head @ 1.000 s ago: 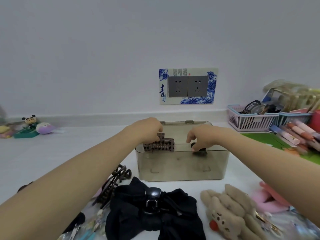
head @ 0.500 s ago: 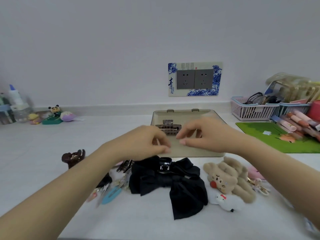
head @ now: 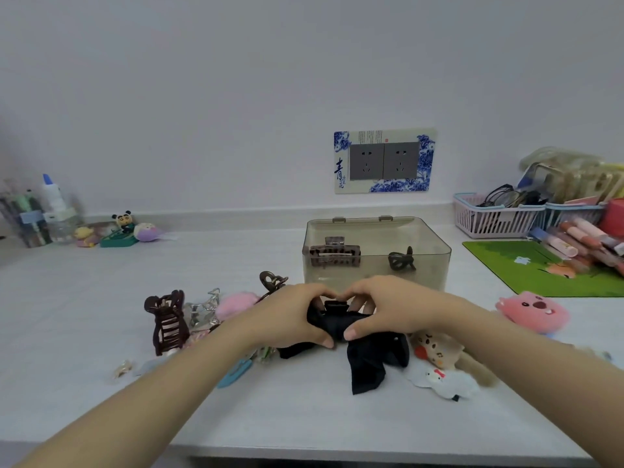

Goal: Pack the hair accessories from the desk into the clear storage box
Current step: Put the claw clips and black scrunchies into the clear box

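The clear storage box [head: 435,265] stands open mid-desk with a leopard-print claw clip [head: 335,255] and a small dark clip [head: 400,260] inside. In front of it lies a large black bow clip [head: 368,361]. My left hand [head: 290,315] and my right hand [head: 395,307] both grip its bunched middle, thumbs underneath, and hide its centre. Left of my hands sit a dark brown claw clip [head: 167,321], a silver clip [head: 202,309], a pink pompom [head: 236,304] and a brown open-work clip [head: 271,282]. A beige plush bear clip [head: 435,347] and a white plush clip [head: 442,380] lie to the right.
A pink plush face [head: 533,312] lies at the right, a green mat [head: 540,268] behind it. Baskets [head: 496,219] with glasses and pens fill the back right corner. Bottles [head: 50,211] and small figurines [head: 121,226] stand at the back left. A blue flat clip [head: 234,374] lies near my left forearm.
Both hands left the two clips in the box, drew back toward me and closed on the black bow. The camera view pulled back from the box.
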